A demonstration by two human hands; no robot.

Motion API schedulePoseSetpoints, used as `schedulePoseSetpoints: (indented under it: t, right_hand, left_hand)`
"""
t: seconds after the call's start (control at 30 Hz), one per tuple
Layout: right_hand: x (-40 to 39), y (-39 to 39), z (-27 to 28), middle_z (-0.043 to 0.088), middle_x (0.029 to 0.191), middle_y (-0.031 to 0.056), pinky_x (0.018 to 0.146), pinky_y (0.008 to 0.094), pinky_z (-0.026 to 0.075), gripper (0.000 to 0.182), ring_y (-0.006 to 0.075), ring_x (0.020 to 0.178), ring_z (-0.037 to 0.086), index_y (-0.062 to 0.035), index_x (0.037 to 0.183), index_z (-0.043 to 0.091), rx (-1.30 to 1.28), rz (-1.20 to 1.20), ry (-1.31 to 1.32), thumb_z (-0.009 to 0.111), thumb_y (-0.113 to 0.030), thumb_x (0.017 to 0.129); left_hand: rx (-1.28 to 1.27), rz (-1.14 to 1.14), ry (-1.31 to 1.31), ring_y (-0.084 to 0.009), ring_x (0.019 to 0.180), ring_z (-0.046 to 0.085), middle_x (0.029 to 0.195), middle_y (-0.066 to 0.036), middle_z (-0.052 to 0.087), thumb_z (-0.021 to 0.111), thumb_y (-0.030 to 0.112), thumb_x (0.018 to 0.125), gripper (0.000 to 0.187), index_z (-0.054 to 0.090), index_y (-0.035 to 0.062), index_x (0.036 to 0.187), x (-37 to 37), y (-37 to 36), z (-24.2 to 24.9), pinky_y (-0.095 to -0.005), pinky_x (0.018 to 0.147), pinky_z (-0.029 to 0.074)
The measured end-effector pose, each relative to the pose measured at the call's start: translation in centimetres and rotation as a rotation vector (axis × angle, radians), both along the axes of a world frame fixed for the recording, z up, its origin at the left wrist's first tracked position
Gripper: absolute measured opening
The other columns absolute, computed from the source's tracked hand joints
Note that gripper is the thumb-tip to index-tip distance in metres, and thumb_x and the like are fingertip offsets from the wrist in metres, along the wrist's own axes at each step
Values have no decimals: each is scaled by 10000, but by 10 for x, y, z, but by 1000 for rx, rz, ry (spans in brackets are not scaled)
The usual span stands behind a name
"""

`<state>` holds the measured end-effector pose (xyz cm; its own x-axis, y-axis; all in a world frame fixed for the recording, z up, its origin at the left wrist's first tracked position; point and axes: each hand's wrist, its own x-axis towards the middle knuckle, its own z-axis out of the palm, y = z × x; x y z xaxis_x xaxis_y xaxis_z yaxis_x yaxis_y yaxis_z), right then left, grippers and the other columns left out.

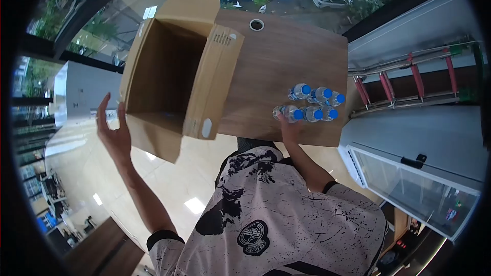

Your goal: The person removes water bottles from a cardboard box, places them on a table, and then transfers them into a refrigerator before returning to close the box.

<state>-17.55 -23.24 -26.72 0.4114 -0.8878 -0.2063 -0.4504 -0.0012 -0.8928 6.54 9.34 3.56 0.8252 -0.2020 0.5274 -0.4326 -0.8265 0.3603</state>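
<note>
An opened cardboard box (pixel 212 87) stands on the left of the wooden table, flaps folded out and its mouth toward me. My left hand (pixel 113 134) is open at the box's left side, thumb and fingers apart, fingertips close to the cardboard edge. Several clear plastic water bottles with blue caps stand in a tight group at the table's right. My right hand (pixel 290 130) grips the front-left water bottle (pixel 284 112) of that group, thumb along its side. Its other fingers are mostly hidden. Just behind is another water bottle (pixel 297 92).
The wooden table (pixel 286 56) has a round cable hole (pixel 257 24) near its far edge. Windows run along the back. On the right are a red-runged ladder (pixel 417 79) lying sideways and a white glass-doored cabinet (pixel 409 174). Shiny floor shows at the left.
</note>
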Motion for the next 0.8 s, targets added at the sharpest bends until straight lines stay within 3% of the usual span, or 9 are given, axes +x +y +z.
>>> schedulePoseSetpoints:
  t: [0.13,0.2,0.27,0.4,0.53,0.67,0.73,0.77,0.8]
  right_hand:
    - [12,7,53,582,1121,141,885,345,450,661,232,1026,574,-13,1236,414,289,-132,-303,776,-170,707]
    - [24,8,116,556,1186,148,910,345,449,644,224,1079,558,-28,1289,370,346,-10,-339,715,-94,749]
    - [33,5,142,530,1219,164,932,383,451,615,260,1110,543,-10,1318,339,341,121,-781,663,-71,799]
    - [73,5,236,523,1189,173,905,415,484,746,299,1097,548,-28,1338,326,585,373,-1199,747,-209,749]
    - [122,19,281,529,1166,161,944,390,464,837,304,1112,545,-35,1344,330,706,647,-1221,781,-357,717]
    - [174,49,313,583,1001,101,814,335,502,692,225,901,609,-23,1204,457,619,847,-672,813,-226,647]
    - [205,62,323,601,917,71,758,314,513,643,182,805,619,-19,1150,501,524,912,-422,816,-182,613]
    - [219,67,319,597,883,57,732,307,502,586,155,790,607,-16,1082,533,296,1091,-320,818,-192,601]
    - [228,74,317,594,849,43,706,301,492,531,129,775,596,-13,1014,564,66,1251,-204,821,-202,590]
  left_hand:
    - [-28,30,247,-288,1103,559,1169,-178,587,636,190,882,420,511,20,1244,16,-10,-29,-386,944,422]
    - [-404,-39,510,-246,1053,571,1150,-180,592,618,214,896,417,513,-3,1236,15,-8,-43,-350,908,439]
    - [-526,-3,501,-202,960,583,1060,-157,626,593,216,906,375,546,-29,1186,13,-7,-57,-294,846,455]
    - [-599,51,405,-161,842,584,946,-122,636,594,167,886,329,572,-39,1141,1,-18,-68,-277,761,472]
    - [-722,25,447,-150,773,579,892,-117,633,597,174,873,318,581,-33,1113,-7,-26,-72,-274,708,469]
    - [-699,-37,652,-161,801,591,909,-140,635,584,172,881,317,552,-19,1131,-5,-22,-61,-295,718,476]
    - [-681,-166,552,-255,844,627,973,-185,633,549,144,891,328,514,-17,1174,-2,-15,-70,-354,751,485]
    - [-493,-172,516,-394,927,609,1080,-256,593,513,79,871,408,439,-15,1261,-3,-13,-69,-423,796,483]
    - [-493,-185,529,-394,927,609,1080,-256,593,513,79,871,408,439,-15,1261,-5,-9,-67,-423,796,483]
